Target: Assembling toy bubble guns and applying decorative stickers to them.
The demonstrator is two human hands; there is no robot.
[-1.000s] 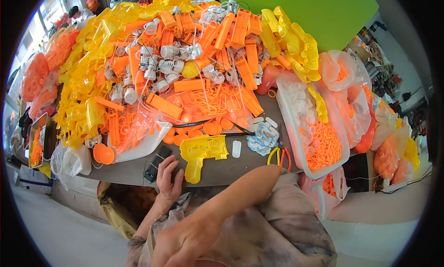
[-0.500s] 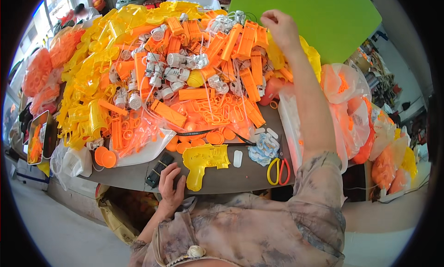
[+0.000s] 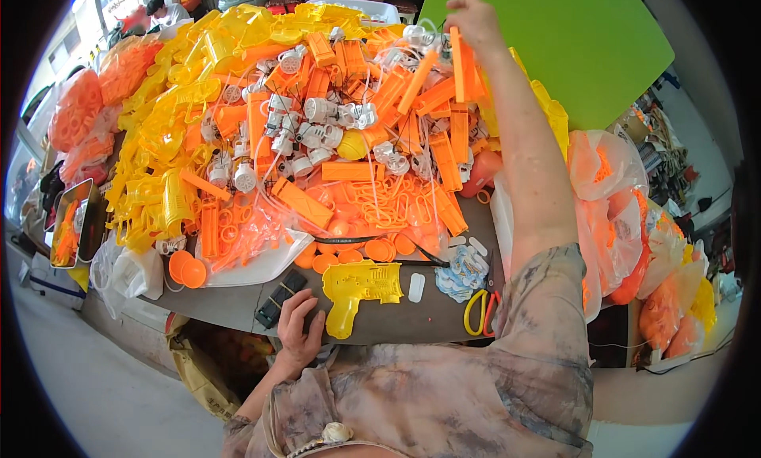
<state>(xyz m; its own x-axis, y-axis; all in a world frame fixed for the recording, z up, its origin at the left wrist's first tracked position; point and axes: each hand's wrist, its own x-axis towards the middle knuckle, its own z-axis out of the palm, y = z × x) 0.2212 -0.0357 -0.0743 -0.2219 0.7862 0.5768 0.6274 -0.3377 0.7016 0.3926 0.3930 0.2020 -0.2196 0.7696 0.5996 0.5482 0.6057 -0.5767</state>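
At the far side of the heap, my right hand (image 3: 473,26) is closed, its fingers pinching thin wires. Beneath them an orange box-shaped plastic part (image 3: 462,65) stands upright, and a white motor-like part (image 3: 418,35) lies to the left. My left hand (image 3: 301,329) rests at the table's near edge with fingers loosely apart. Its fingertips are by a small black block (image 3: 279,299); whether they touch it I cannot tell. Just right of that hand lies a yellow toy-gun half shell (image 3: 342,309), its ribbed inside facing up.
Yellow shells (image 3: 162,117) are heaped at left. Orange hooks (image 3: 388,192) and discs (image 3: 379,250) lie mid-table. Near the front right are scissors (image 3: 476,311), blue-white stickers (image 3: 462,272) and a white oval piece (image 3: 416,287). Filled plastic bags (image 3: 606,212) stand right, beside a green board (image 3: 555,53).
My right hand has closed on wires at the far end of the heap, and an orange box-shaped part now stands upright below it. The left hand stays by the black block. The view has shifted slightly.
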